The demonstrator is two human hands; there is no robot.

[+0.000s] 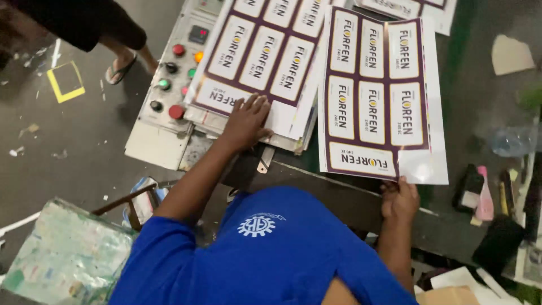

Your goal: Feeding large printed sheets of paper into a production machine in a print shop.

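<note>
Left hand [247, 120] is laid flat, fingers spread apart, on the near edge of a stack of printed label sheets [265, 56] resting on the desk [463, 96]. Nothing is gripped there; the stack is only pressed down.

Right hand [399, 197] is pinched shut on the lower right corner of a single label sheet [378, 93], purple-bordered with white panels, which lies just right of the stack and overlaps its edge.

Risks, as judged:
- The single sheet is held by one corner only; it could sag, crease or tear there.
- The stack overhangs toward the control panel [172, 73] with coloured buttons; a slipped sheet could brush a button.
- A plastic bottle [511, 141] lies near the sheet's right edge; it could be knocked or could wet the print.
</note>
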